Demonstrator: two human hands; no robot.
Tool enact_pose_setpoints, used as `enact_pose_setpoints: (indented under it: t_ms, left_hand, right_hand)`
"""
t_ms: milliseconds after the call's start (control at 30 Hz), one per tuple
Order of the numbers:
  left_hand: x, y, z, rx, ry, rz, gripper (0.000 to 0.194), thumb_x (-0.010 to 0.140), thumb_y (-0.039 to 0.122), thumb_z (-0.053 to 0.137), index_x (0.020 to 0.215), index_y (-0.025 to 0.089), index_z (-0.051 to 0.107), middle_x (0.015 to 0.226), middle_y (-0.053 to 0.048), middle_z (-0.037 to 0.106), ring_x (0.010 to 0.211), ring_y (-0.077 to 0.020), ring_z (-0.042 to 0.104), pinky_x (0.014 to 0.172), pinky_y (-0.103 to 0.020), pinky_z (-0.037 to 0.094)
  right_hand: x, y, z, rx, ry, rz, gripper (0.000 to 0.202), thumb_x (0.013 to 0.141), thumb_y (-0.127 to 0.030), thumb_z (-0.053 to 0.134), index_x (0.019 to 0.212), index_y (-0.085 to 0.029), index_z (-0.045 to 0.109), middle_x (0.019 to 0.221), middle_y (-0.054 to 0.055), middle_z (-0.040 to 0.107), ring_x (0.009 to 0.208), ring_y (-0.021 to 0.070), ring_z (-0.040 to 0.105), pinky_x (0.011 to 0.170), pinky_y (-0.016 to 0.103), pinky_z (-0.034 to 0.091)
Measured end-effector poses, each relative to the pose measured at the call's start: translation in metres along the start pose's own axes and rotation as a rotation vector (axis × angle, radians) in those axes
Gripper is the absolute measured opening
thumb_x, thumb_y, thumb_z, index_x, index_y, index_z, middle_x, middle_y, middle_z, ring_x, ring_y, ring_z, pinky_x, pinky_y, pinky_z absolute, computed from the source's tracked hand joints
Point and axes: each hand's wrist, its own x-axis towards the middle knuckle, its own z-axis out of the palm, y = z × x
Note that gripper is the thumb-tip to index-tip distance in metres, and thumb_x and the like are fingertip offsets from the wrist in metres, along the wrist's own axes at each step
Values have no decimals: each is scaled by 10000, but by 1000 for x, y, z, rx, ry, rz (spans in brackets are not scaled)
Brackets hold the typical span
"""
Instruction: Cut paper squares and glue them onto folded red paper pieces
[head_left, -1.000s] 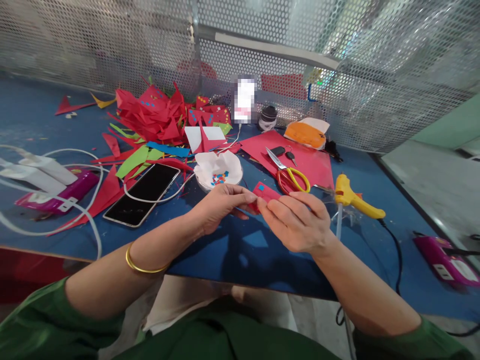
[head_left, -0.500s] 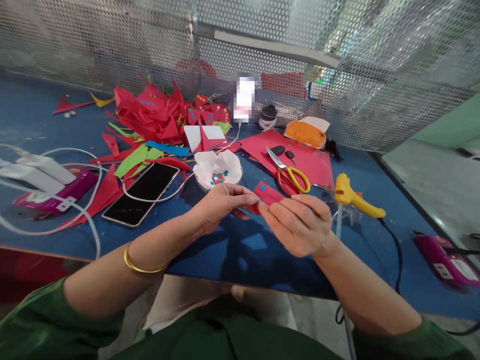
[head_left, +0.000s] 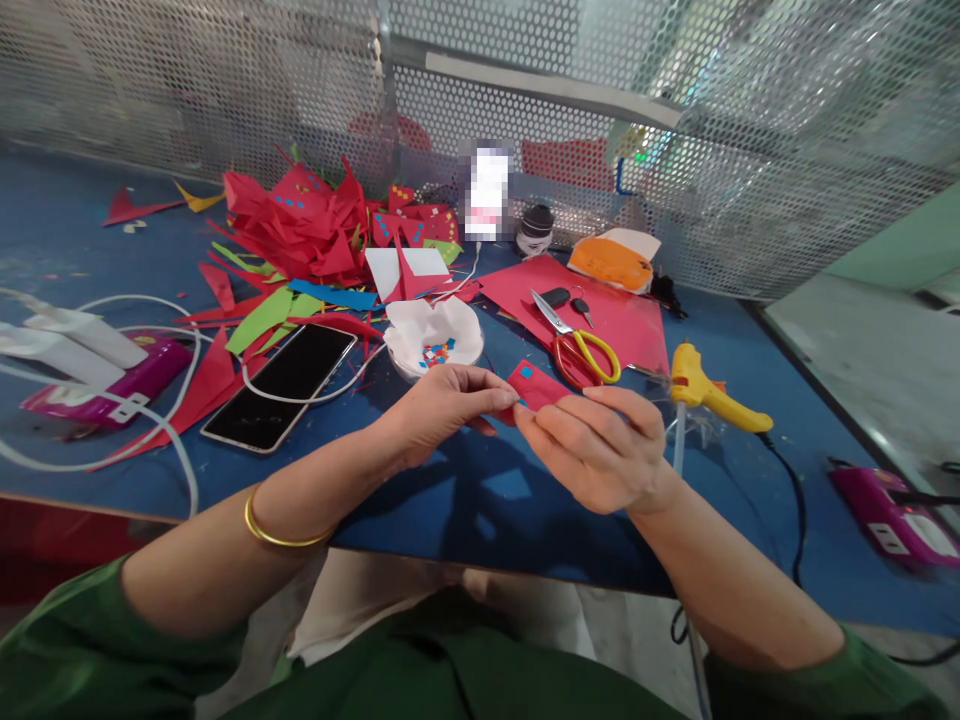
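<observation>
Blue table cluttered with paper scraps. Left hand and right hand fingers remain pinched on small red paper card, above table; position barely shifted, handling continues.

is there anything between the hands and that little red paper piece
Nothing visible. The left hand and the right hand both pinch the red paper piece directly, above the blue table. The white paper cup of confetti sits behind it, apart.
</observation>
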Motion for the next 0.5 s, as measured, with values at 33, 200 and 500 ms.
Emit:
enact_pose_setpoints:
  t_ms: [33,200,500]
  left_hand:
    - [0,0,0,-1,3,13,153,730,312,757,744,164,719,742,-25,706,700,-125,636,604,-223,518]
    - [-1,-1,2,75,67,119,175,776,334,725,764,160,708,727,-19,705,688,-121,630,615,-220,501]
    - [-2,-4,8,315,117,266,190,814,332,664,806,148,708,723,-12,664,617,-107,558,606,-240,474]
  right_hand:
    - [2,-1,-1,-42,95,-18,201,896,-234,660,912,-412,751,857,-59,749,835,169,681,876,391,489]
    - [11,-1,-5,-16,348,206,58,875,-273,690,870,-294,744,913,36,691,899,216,655,867,440,485]
    - [11,-1,3,284,217,381,69,839,-267,719,779,-243,695,1119,68,681,1172,267,594,1030,514,435]
